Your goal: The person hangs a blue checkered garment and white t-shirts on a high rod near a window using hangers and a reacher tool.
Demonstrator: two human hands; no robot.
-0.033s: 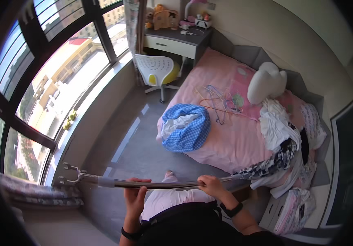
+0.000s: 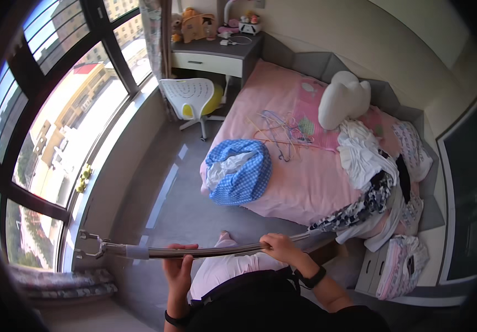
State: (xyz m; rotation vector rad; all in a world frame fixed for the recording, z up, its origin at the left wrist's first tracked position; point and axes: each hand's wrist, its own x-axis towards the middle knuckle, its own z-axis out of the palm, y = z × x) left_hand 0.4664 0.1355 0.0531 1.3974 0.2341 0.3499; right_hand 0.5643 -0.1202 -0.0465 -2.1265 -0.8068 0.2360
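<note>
A long silvery metal pole (image 2: 211, 252) lies across in front of me, held level at waist height. Its left end (image 2: 90, 244) carries forked hooks; the right end reaches toward the clothes on the bed and is partly lost there. My left hand (image 2: 179, 271) holds the pole left of the middle, fingers over it and thumb beneath. Farther right, my right hand (image 2: 280, 248) is closed round the shaft from above. Beyond it a blue checked fabric bag (image 2: 244, 180) with white cloth inside sits on the near corner of the bed.
The pink bed (image 2: 283, 191) bears several hangers (image 2: 283, 130), a white plush cushion (image 2: 342, 99) and heaped clothes (image 2: 363, 155). A white chair (image 2: 187, 98) stands by the desk (image 2: 216, 50). Windows line the left wall. Folded bedding (image 2: 399, 271) lies at the lower right.
My view has turned slightly, so the room appears shifted left. Both hands keep their hold on the pole, which has moved a little left in the picture.
</note>
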